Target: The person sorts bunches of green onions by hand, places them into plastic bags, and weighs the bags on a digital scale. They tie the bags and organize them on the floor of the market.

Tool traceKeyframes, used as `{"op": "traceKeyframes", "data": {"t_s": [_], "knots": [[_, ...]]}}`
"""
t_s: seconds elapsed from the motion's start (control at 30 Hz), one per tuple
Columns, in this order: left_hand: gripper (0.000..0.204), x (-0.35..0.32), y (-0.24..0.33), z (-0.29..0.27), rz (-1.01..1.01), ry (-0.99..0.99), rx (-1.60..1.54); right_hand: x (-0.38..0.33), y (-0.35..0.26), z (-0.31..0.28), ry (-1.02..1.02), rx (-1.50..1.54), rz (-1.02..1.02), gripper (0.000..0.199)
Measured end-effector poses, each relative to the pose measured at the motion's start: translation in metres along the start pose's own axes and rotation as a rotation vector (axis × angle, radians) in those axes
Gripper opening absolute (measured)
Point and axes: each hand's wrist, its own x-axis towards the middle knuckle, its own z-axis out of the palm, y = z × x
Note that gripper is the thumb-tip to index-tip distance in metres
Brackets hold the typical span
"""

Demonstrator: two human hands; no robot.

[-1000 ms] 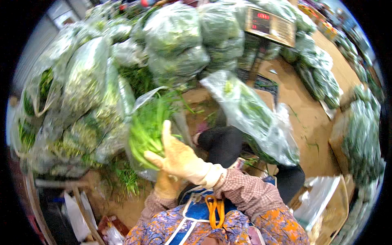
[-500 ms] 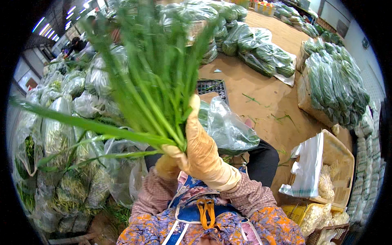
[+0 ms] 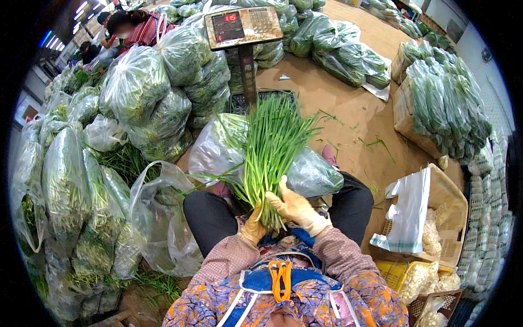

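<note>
A bunch of long green garlic chives [image 3: 269,158] stands between my hands, its pale cut ends toward my lap and its leaves fanning away from me. My left hand [image 3: 253,225], in a yellowish glove, is wrapped round the lower stalks on their left side. On the right of the stems lies my right hand [image 3: 300,208], also gloved, its fingers stretched and apart, touching the bunch. Under the leaves a clear plastic bag [image 3: 313,173] with greens spreads across the floor between my knees. One bent leaf sticks out leftward from the bunch.
A scale [image 3: 243,27] on a post stands ahead, over a black crate [image 3: 237,102]. Filled bags of greens [image 3: 136,84] pile up at left, beside an open clear bag [image 3: 163,229]. At right are bagged bundles [image 3: 449,103] and a yellow basket [image 3: 455,218]. People work at far left.
The bunch has come down from in front of the scale toward my lap. My right hand has loosened from its wrap round the stalks; the left still holds them.
</note>
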Motion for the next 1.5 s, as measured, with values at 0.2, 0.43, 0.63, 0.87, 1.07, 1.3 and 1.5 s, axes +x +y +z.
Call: {"op": "traceKeyframes", "data": {"t_s": [0.2, 0.43, 0.63, 0.87, 1.07, 1.3, 1.5], "knots": [[0.075, 0.003, 0.007, 0.005, 0.047, -0.173, 0.142, 0.013, 0.004, -0.021, 0.25, 0.168, 0.203, 0.045], [0.049, 0.008, -0.005, -0.028, 0.117, 0.059, 0.262, 0.048, -0.001, 0.007, 0.13, 0.037, 0.189, 0.045], [0.039, 0.006, 0.002, -0.057, 0.093, -0.041, 0.045, 0.026, 0.01, 0.024, 0.249, 0.804, 0.06, 0.034], [0.048, -0.002, 0.002, -0.027, 0.144, -0.038, -0.126, 0.016, -0.056, 0.031, 0.456, 0.24, -0.25, 0.03], [0.055, -0.01, 0.009, -0.016, 0.03, 0.034, -0.01, 0.034, -0.016, 0.042, 0.522, 0.058, -0.136, 0.028], [0.026, -0.008, 0.016, -0.016, 0.08, 0.11, 0.125, 0.023, -0.005, 0.044, 0.349, 0.435, -0.047, 0.027], [0.044, -0.008, 0.013, -0.019, 0.034, -0.117, 0.011, 0.002, -0.014, 0.037, 0.273, 0.428, -0.019, 0.029]]}}
